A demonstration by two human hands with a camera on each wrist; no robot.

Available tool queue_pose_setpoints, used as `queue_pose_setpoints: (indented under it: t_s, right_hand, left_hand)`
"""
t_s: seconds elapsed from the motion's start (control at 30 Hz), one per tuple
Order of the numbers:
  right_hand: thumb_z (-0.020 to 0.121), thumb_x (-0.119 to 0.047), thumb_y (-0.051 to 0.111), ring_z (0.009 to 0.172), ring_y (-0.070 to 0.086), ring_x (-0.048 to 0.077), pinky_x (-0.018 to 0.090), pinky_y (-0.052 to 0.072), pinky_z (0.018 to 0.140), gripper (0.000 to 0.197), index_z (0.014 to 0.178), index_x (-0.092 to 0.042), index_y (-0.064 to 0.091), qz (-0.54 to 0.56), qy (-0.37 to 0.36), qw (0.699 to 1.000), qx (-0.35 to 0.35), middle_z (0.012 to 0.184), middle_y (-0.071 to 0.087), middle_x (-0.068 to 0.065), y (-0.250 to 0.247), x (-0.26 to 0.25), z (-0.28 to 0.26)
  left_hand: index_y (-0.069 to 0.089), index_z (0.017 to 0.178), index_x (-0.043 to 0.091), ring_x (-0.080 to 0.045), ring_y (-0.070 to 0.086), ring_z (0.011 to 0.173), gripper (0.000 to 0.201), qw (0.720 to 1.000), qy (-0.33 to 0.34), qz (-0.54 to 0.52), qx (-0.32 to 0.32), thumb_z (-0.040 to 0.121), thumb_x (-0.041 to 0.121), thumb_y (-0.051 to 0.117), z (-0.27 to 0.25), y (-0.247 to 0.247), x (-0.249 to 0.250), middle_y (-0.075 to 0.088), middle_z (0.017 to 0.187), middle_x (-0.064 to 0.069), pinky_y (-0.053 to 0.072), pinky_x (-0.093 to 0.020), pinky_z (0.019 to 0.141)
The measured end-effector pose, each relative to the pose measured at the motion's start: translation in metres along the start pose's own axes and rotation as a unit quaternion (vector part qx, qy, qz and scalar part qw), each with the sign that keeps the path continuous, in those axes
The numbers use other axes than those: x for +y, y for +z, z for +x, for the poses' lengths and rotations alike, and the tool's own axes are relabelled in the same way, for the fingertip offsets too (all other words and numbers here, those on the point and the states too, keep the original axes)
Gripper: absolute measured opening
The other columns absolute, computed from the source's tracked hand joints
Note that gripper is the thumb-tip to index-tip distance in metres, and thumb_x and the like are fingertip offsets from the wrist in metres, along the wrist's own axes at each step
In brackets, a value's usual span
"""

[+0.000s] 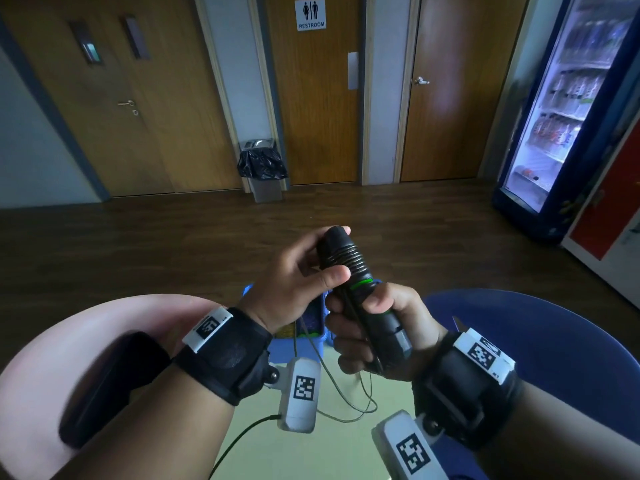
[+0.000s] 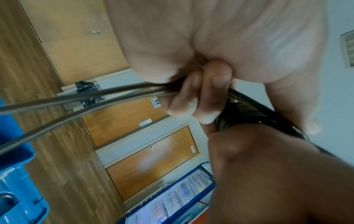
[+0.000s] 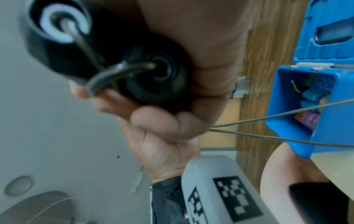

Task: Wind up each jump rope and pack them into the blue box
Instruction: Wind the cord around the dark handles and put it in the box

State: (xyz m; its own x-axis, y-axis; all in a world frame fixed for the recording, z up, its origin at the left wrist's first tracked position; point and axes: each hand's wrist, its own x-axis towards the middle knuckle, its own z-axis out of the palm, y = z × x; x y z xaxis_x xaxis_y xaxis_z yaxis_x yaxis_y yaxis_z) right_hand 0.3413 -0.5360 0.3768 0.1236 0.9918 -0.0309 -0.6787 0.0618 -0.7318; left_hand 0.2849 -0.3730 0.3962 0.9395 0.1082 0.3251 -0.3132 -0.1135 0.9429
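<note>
A black jump rope with two handles (image 1: 346, 261) held side by side is up in front of me, its thin grey cord (image 1: 346, 393) partly wound in coils round the upper end. My left hand (image 1: 304, 271) grips that coiled end, thumb on the coils, its fingers (image 2: 201, 98) pinching two cord strands (image 2: 76, 103). My right hand (image 1: 374, 327) grips the lower ends of the handles (image 3: 157, 72). The loose cord hangs in a loop over the table. The blue box (image 1: 287, 344) stands open just behind my hands, with several coloured ropes (image 3: 314, 94) inside.
A pale green table (image 1: 346, 438) lies below my hands. A pink round seat (image 1: 86, 341) with a black phone (image 1: 104, 386) is at the left, a blue chair (image 1: 536, 341) at the right. Farther off are wooden doors, a bin (image 1: 263, 168) and a drinks fridge (image 1: 571, 116).
</note>
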Motion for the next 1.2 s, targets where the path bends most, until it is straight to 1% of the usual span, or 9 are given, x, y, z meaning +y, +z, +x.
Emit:
queue_pose_setpoints:
  t_s: [0.17,0.37,0.47,0.57,0.63,0.77,0.83,1.07,1.2]
  right_hand:
    - [0.067,-0.028,0.066,0.048,0.05,0.014,0.026,0.041,0.057,0.039,0.097,-0.012,0.048,0.046,0.021,0.995,-0.083,0.064,0.048,-0.001,-0.002,-0.002,-0.004]
    - [0.071,-0.031,0.064,0.05,0.055,0.014,0.027,0.04,0.057,0.04,0.1,-0.012,0.046,0.072,0.008,0.989,-0.128,0.066,0.051,-0.001,-0.004,-0.001,-0.002]
    - [0.073,-0.035,0.064,0.06,0.059,0.022,0.031,0.046,0.064,0.045,0.107,-0.007,0.054,0.005,0.022,0.999,-0.046,0.077,0.059,0.009,-0.008,-0.008,-0.004]
    - [0.074,-0.029,0.063,0.073,0.066,0.031,0.045,0.053,0.076,0.04,0.106,-0.004,0.063,-0.141,0.017,0.979,0.145,0.087,0.068,0.017,-0.006,-0.016,-0.003]
    - [0.078,-0.024,0.071,0.073,0.069,0.026,0.044,0.057,0.073,0.029,0.103,-0.01,0.065,-0.29,-0.023,0.92,0.263,0.086,0.071,0.011,-0.003,-0.017,0.003]
    - [0.064,-0.058,0.079,0.079,0.068,0.011,0.038,0.06,0.071,0.062,0.109,-0.026,0.051,-0.626,-0.003,0.681,0.38,0.091,0.067,-0.009,0.003,-0.008,0.018]
    - [0.065,-0.059,0.076,0.074,0.063,0.009,0.035,0.056,0.066,0.062,0.106,-0.023,0.046,-0.655,-0.021,0.628,0.42,0.085,0.062,-0.01,0.003,-0.002,0.025]
    - [0.051,-0.036,0.07,0.063,0.064,0.019,0.038,0.056,0.058,0.038,0.083,-0.023,0.056,-0.532,-0.066,0.738,0.409,0.07,0.065,-0.004,-0.002,0.003,0.025]
    - [0.049,-0.037,0.069,0.056,0.061,0.021,0.039,0.054,0.054,0.038,0.08,-0.022,0.054,-0.529,-0.081,0.741,0.407,0.064,0.063,-0.002,-0.003,0.004,0.024]
  left_hand:
    - [0.053,0.134,0.007,-0.006,0.063,0.097,0.063,1.0,-0.016,-0.011,-0.025,0.076,0.025,0.071,0.001,-0.004,0.007,0.067,0.106,0.003,0.049,-0.017,0.08]
    - [0.055,0.129,0.014,-0.004,0.065,0.075,0.051,0.999,-0.025,-0.035,-0.032,0.08,0.005,0.063,0.001,0.002,0.012,0.063,0.096,-0.001,0.053,-0.017,0.056]
    - [0.054,0.129,0.015,-0.004,0.063,0.067,0.053,0.999,-0.013,-0.045,0.012,0.079,0.01,0.07,0.0,0.003,0.01,0.062,0.096,-0.002,0.05,-0.016,0.054]
    - [0.055,0.126,0.016,-0.007,0.065,0.086,0.059,0.996,-0.007,0.003,0.089,0.073,0.018,0.08,0.002,0.0,0.003,0.066,0.103,-0.003,0.052,-0.02,0.074]
    - [0.054,0.122,0.014,-0.001,0.066,0.083,0.052,0.988,0.0,0.067,0.138,0.078,0.01,0.082,0.003,0.003,0.001,0.068,0.101,-0.002,0.051,-0.017,0.073]
    - [0.052,0.114,0.022,0.0,0.068,0.074,0.047,0.965,0.009,0.12,0.232,0.079,0.015,0.083,0.007,0.017,-0.004,0.067,0.095,0.003,0.057,-0.02,0.065]
    - [0.054,0.11,0.033,-0.007,0.07,0.083,0.048,0.956,0.0,0.135,0.259,0.075,0.026,0.086,0.008,0.02,-0.007,0.069,0.095,0.006,0.061,-0.033,0.074]
    - [0.062,0.123,0.028,-0.008,0.07,0.093,0.05,0.966,0.014,0.151,0.208,0.077,0.03,0.083,-0.002,0.01,-0.006,0.073,0.103,0.006,0.057,-0.028,0.084]
    - [0.059,0.132,0.02,-0.02,0.071,0.093,0.059,0.978,0.008,0.127,0.168,0.077,0.033,0.076,-0.008,0.0,-0.003,0.074,0.104,-0.004,0.057,-0.033,0.087]
